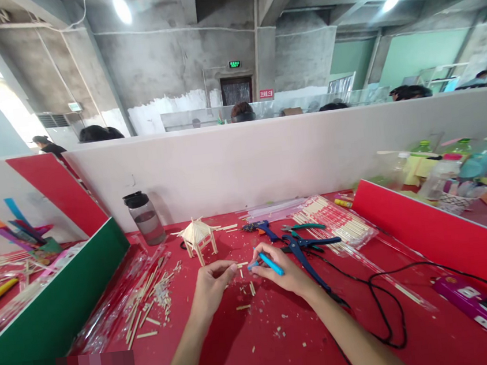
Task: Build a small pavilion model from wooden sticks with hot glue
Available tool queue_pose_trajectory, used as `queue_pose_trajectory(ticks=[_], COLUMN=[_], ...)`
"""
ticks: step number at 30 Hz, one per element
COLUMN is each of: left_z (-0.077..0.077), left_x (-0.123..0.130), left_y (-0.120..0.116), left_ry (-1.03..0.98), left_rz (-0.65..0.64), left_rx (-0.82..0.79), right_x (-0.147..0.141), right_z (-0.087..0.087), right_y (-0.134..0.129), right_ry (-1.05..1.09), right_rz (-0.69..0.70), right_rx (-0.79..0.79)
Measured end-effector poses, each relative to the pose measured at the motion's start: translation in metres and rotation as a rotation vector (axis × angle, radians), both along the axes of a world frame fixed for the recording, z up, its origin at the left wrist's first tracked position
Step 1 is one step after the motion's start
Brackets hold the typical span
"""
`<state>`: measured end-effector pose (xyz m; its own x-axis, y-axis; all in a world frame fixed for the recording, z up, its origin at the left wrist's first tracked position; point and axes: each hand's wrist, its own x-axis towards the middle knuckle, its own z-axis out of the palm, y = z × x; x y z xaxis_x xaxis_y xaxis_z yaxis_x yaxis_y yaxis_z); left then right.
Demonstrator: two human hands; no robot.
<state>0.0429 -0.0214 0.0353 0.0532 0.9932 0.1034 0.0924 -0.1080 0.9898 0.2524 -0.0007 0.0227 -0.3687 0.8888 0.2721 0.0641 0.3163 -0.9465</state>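
My left hand (213, 284) is closed in a pinch above the red table, on what looks like a short wooden stick (242, 264) pointing to the right. Facing it, my right hand (285, 274) is closed around a bright blue pen-like tool (272, 263). A small grey-blue piece (252, 267) shows at its fingertips; I cannot make out what it is. Just beyond my left hand stands a little pavilion model (198, 236) of pale sticks, with a pointed roof and thin legs. Short stick pieces (252, 289) and pale scraps lie below my hands.
Blue-handled pliers (303, 251) and a blue glue gun (266, 229) lie beyond my right hand, near packed sticks (335, 222). A black cable (371, 279) runs to a purple power strip (478, 306). A water bottle (145, 219) and loose sticks (145, 300) are left.
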Motion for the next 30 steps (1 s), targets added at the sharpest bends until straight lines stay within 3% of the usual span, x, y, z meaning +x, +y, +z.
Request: queue_pose_trajectory(ticks=[6, 12, 30], left_z=[-0.006, -0.006, -0.015], left_x=[0.006, 0.009, 0.007], left_y=[0.000, -0.001, 0.003], left_ry=[-0.087, -0.183, -0.171], left_rz=[0.046, 0.085, 0.089], left_rx=[-0.035, -0.077, -0.037], right_x=[-0.019, -0.031, -0.036], right_z=[-0.005, -0.012, -0.012], right_y=[-0.006, -0.009, -0.013], right_ry=[0.014, 0.088, 0.026], right_rz=[-0.076, -0.034, -0.126], right_rx=[0.002, -0.116, 0.024])
